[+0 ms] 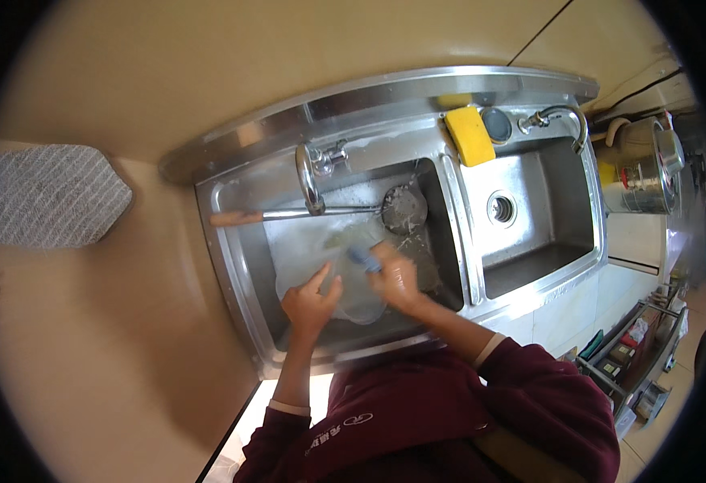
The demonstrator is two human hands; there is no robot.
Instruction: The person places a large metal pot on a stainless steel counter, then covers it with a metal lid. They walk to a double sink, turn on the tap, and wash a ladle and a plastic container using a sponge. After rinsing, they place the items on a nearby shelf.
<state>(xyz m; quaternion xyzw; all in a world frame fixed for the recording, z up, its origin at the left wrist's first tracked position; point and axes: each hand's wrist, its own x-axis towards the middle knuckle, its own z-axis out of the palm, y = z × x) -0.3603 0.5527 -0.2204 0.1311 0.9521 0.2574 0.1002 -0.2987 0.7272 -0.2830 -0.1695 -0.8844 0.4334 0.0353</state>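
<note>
A clear glass plate (351, 299) stands tilted in the left basin of a steel double sink (232, 266). My left hand (311, 302) grips the plate by its left rim. My right hand (397, 278) presses a small blue scrubber (363, 258) against the plate's upper face; the fingers look wet and soapy. Both forearms come up from the lower edge in dark red sleeves.
A wooden-handled skimmer (320, 212) lies across the left basin under the tap (308, 173). A yellow sponge (469, 135) rests on the divider; the right basin (530, 217) has a drain and a second tap (558, 119). A metal pot (643, 165) stands at the right.
</note>
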